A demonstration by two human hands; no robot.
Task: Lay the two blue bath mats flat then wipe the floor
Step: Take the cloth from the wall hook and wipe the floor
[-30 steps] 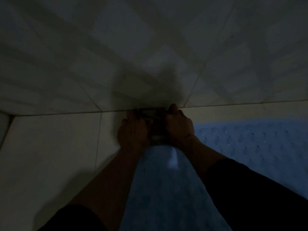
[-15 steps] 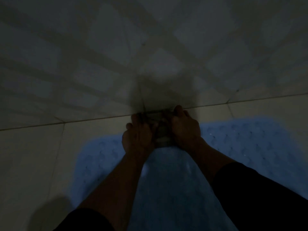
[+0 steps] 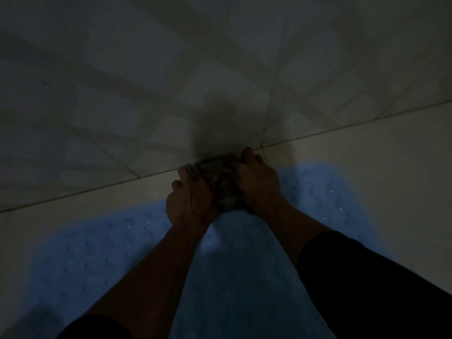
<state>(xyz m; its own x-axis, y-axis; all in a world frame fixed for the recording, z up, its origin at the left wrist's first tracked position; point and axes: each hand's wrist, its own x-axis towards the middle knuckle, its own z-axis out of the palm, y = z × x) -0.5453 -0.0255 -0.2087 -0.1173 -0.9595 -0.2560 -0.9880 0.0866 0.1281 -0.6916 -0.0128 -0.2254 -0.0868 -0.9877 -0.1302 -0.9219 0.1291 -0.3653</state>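
Head view: dim, looking down at pale tiled floor where it meets tiled wall.
L hand: fingers clenched on dark crumpled rag.
R hand: fingers grasping same rag, other side.
Rag: pressed on floor at wall edge, btwn both hands.
Blue dimpled bath mat: flat on floor, under forearms, near wall edge.
Sleeves: dark, both arms.

Blue bath mat: dimpled texture, lying flat on pale tiled floor, near centre, spreading left and right. Dark wiping cloth: bunched, at the mat's far edge, by the wall base.
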